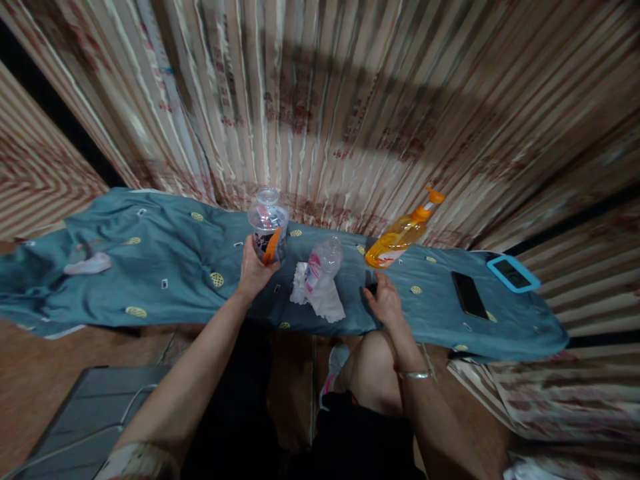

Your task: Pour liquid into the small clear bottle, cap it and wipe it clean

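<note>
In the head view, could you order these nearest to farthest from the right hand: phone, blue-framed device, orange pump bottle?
1. Orange pump bottle, just beyond the right hand.
2. Phone, to the hand's right.
3. Blue-framed device, farther right.

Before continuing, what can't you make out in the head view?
Head view: left hand, some fingers hidden behind the clear container.
Head view: orange bottle, label print too small.
Head view: white cloth, partly covered by the pink-labelled bottle.
Head view: dark patch by the right hand, too blurred to identify.
</note>
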Available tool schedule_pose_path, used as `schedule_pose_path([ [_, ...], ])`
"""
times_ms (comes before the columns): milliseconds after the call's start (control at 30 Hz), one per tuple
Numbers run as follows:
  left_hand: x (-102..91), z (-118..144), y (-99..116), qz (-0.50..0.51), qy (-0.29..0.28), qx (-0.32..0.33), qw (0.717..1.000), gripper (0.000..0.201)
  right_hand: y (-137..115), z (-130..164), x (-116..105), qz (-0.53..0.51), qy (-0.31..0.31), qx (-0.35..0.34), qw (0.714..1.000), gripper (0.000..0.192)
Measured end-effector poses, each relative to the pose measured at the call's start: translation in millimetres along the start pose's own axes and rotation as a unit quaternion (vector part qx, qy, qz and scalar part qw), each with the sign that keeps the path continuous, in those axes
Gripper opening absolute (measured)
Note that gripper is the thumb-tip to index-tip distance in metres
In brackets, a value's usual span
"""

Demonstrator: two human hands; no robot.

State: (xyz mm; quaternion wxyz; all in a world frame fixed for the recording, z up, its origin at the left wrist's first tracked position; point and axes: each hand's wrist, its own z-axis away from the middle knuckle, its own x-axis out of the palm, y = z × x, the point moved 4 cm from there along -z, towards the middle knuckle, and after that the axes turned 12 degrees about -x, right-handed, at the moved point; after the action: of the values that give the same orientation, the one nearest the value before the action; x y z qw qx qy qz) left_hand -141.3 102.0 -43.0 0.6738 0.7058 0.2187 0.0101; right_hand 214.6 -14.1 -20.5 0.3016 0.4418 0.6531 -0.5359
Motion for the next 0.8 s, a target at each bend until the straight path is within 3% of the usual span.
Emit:
schedule_pose_path([
  [100, -6.3, 4.2, 4.8, 0.005, 0.010, -0.012, 1.000, 0.113, -3.1, -8.0, 7.1, 0.035, -0.072, -0.014, 0.997, 0.045],
  [167, -15.4, 15.8, 16.0, -0.001, 0.036, 0.004, 0.999, 0.114, -3.7, -8.7, 9.0, 0.038, -0.086, -0.013, 0.996, 0.039],
  [233, -23.9, 37.1, 33.2, -0.010, 0.066, 0.062, 0.996, 0.107, -2.7, -8.0, 8.7, 0.039, -0.087, -0.008, 0.995, 0.038],
  [300, -22.3, 64.2, 50.7, -0.016, 0.049, 0.132, 0.990, 0.098, -0.9, -8.3, 5.5, 0.037, -0.090, -0.002, 0.995, 0.038],
  [433, 17.9, 102.0, 70.3, -0.016, -0.068, 0.166, 0.984, 0.103, -5.7, -20.1, -19.5, 0.012, -0.068, -0.012, 0.998, 0.031],
  [500, 46.6, 104.0, 74.8, 0.003, -0.104, 0.153, 0.983, 0.118, -19.0, -33.1, -42.0, -0.054, -0.024, -0.045, 0.997, 0.031],
  [600, 80.8, 94.9, 75.8, 0.050, -0.128, 0.127, 0.982, 0.129, -52.5, -56.1, -75.0, -0.187, 0.008, -0.105, 0.977, 0.048],
  [700, 94.5, 88.8, 66.8, 0.062, -0.140, 0.098, 0.983, 0.130, -95.7, -75.2, -97.2, -0.204, -0.020, -0.182, 0.962, 0.047],
  [800, 93.3, 89.7, 54.6, 0.056, -0.148, 0.078, 0.984, 0.116, -134.6, -85.3, -105.8, -0.128, -0.095, -0.251, 0.955, 0.037],
])
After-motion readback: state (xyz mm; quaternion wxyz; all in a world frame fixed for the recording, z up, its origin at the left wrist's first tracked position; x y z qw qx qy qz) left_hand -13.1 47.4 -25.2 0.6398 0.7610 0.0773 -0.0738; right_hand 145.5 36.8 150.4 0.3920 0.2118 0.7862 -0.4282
